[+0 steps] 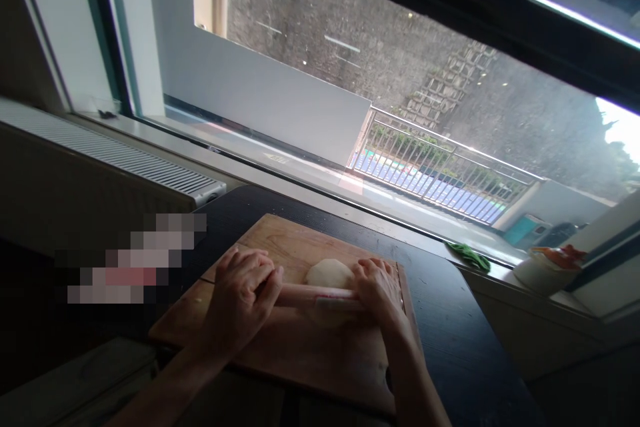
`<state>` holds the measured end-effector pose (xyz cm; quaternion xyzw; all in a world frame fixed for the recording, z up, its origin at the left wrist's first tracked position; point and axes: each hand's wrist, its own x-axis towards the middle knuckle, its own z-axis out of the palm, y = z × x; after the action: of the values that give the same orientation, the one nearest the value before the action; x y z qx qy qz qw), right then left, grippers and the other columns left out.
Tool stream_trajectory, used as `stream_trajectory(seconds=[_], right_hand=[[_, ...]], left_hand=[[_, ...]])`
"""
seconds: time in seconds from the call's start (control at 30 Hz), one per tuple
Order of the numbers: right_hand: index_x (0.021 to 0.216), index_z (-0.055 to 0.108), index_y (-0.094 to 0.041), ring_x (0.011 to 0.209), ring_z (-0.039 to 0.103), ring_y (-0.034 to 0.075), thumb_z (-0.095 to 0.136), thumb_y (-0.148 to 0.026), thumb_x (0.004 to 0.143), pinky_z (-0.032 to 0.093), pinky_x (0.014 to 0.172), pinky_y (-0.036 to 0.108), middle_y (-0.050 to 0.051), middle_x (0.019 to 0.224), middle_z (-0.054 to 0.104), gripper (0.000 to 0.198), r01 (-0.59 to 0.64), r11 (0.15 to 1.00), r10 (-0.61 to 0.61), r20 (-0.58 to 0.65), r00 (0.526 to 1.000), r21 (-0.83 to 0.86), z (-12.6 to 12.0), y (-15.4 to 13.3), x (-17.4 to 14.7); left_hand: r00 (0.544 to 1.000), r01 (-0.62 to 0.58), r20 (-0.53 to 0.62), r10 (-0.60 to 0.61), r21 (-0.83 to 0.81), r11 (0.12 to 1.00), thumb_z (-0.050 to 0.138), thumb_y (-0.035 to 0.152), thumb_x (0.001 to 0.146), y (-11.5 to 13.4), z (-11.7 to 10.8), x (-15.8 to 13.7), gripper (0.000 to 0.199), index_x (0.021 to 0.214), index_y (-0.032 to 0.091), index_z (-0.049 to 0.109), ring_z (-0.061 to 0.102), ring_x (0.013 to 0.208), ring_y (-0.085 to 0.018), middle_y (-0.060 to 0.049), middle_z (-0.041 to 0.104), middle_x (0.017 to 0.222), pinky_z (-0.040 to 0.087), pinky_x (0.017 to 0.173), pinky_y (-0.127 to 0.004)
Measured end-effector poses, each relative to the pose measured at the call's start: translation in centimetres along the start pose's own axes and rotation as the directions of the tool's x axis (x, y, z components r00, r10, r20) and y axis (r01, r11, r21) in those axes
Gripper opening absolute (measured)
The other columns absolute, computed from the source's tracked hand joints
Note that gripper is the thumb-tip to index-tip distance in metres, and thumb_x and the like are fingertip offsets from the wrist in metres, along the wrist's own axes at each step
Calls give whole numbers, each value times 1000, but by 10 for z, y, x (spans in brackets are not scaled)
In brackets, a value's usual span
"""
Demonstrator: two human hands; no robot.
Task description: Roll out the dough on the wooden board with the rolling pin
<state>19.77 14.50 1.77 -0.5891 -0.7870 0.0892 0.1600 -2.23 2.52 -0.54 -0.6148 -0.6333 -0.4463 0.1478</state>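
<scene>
A wooden rolling pin (300, 296) lies across a pale round of dough (330, 273) on a wooden cutting board (280, 237). The dough shows beyond the pin, and a thin part of it seems to show on the near side too. My left hand (246, 287) is closed around the pin's left end. At the other end, my right hand (377, 283) curls over the pin, its fingers at the dough's right edge. Both palms face down, and the pin's ends are hidden under them.
The board rests on a dark table (450, 327) beside a window sill. On the sill are a green cloth (469, 256) and a pale pot (543, 272) with something orange on top. A white radiator (125, 157) stands at the left. A blurred-out patch lies left of the board.
</scene>
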Motion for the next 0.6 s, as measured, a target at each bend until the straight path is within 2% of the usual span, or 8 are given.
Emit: stream_trajectory(seconds=[0.17,0.27,0.37,0.5,0.6], right_hand=[[106,64,-28,117,43,23,34,-40,88,30,97,37,4,118,59,38,-27,1000,27,5,1000,5,-1,-2,2],[109,64,-23,114,45,24,37,-36,86,35,93,35,7,116,60,38,-39,999,38,-16,999,-2,1,-7,24],[113,63,-19,115,45,23,38,-31,85,36,92,32,9,116,60,39,21,999,-22,-42,999,-37,9,-13,53],[109,65,-17,114,46,25,42,-32,84,36,91,33,10,114,61,37,64,994,-62,25,998,-85,24,-22,87],[104,67,-18,111,48,25,45,-31,83,37,90,33,10,110,63,33,96,992,-91,58,994,-83,28,-27,94]], left_hand=[[1000,7,18,-7,-15,1000,47,26,85,0,1,0,21,67,21,56,57,94,-21,-2,62,76,32,100,-43],[1000,19,24,-19,-8,1000,46,25,86,0,0,1,22,67,21,55,57,96,-21,-2,61,75,32,100,-43],[999,24,27,-24,-3,1000,46,25,87,0,0,2,21,68,21,56,57,97,-21,-2,62,76,32,101,-43],[998,56,-5,-56,17,998,48,25,86,-4,4,2,17,71,21,56,56,100,-22,-3,63,79,31,101,-44],[997,75,-8,-75,19,997,48,25,86,-5,4,3,17,71,22,56,56,100,-22,-3,63,79,33,100,-42]])
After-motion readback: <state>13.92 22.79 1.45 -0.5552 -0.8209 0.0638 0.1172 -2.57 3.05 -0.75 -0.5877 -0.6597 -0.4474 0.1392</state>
